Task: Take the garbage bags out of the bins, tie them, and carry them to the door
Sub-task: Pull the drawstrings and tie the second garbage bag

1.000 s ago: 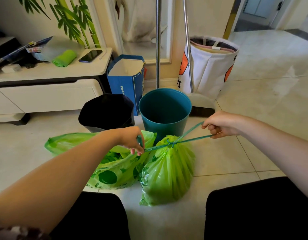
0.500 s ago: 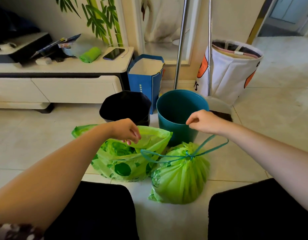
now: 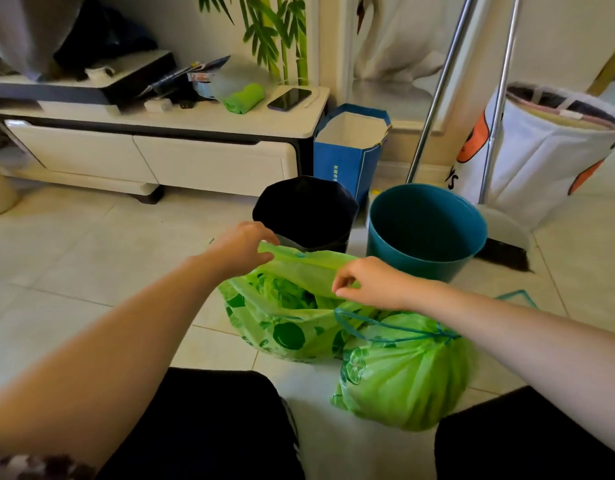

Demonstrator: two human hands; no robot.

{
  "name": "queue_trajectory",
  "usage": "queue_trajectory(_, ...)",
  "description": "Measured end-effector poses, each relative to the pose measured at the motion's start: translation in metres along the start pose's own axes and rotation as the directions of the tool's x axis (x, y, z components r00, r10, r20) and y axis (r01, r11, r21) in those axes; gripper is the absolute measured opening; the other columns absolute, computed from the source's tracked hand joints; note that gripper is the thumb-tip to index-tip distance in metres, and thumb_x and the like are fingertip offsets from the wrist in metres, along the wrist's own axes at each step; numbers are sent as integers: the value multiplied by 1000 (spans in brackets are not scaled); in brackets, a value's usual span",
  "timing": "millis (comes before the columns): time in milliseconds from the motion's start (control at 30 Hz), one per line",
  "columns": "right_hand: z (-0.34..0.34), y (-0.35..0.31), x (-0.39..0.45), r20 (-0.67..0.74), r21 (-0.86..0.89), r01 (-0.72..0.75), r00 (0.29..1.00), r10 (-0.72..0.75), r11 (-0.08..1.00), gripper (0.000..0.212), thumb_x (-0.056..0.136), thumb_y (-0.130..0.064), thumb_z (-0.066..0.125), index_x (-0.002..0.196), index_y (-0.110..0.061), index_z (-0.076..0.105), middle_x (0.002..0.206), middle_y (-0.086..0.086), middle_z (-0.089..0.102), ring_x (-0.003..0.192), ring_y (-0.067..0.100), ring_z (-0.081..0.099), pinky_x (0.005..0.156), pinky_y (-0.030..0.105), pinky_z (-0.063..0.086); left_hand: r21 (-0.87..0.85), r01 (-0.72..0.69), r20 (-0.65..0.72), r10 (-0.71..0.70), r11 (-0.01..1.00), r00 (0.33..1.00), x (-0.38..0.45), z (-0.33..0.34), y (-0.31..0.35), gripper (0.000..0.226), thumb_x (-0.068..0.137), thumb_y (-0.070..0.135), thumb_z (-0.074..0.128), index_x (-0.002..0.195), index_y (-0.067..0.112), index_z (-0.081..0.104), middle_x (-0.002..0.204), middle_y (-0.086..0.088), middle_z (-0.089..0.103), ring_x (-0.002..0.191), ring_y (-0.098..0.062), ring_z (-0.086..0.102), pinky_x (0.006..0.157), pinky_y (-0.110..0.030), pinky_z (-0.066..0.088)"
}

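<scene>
Two green garbage bags lie on the floor tiles in front of my knees. The right bag [image 3: 403, 372] is closed, with its teal drawstring knotted at the top and lying loose. The left bag [image 3: 282, 327], printed with dark green dots, gapes open. My left hand [image 3: 243, 249] grips its far rim by the black bin [image 3: 306, 213]. My right hand [image 3: 368, 284] pinches the rim's near right side. The teal bin [image 3: 423, 230] stands empty behind the bags, to the right of the black one.
A white TV cabinet [image 3: 195, 157] with a phone and clutter runs along the left wall. A blue paper bag [image 3: 347, 157] stands behind the bins. Broom and dustpan poles [image 3: 434, 98] lean by a white laundry basket [image 3: 541, 161] at right. Open floor lies left.
Both hands let go of the tied bag's drawstring and moved left to the open bag's rim. The drawstring loops dropped slack. My view shifted left and closer.
</scene>
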State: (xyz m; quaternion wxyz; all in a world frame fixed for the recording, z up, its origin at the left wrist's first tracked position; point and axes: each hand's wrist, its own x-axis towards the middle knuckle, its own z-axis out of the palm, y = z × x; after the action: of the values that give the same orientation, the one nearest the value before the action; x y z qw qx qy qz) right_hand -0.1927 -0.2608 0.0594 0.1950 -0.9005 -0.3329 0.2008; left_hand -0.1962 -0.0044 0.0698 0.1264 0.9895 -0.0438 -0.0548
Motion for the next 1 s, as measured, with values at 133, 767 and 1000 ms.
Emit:
queue_trajectory(133,21,-28,21,52,-34,109,993,-107,993,25,91,-33,55,106,-17,67,109,-1,68,98,14,61,88,32,49,153,-61,56,53,986,997,12,15,3,36,89,31,59,125,26,58,136,0,53,130,-22,43,103,-42,41)
queue_trajectory(767,35,-38,47,15,59,130,991,-131,990,17,87,-27,57,95,-18,69,83,-4,65,79,14,55,72,30,46,323,-92,254,7,942,967,58,49,1,40,91,23,50,130,26,51,132,-4,57,125,-28,47,98,-44,30)
queue_trajectory(1000,23,-42,21,-80,86,150,986,-143,985,19,90,-30,55,98,-23,70,89,-5,72,82,12,64,75,39,55,-172,-56,46,65,983,997,63,28,31,28,81,37,70,102,19,71,83,5,60,86,-19,58,78,-30,45)
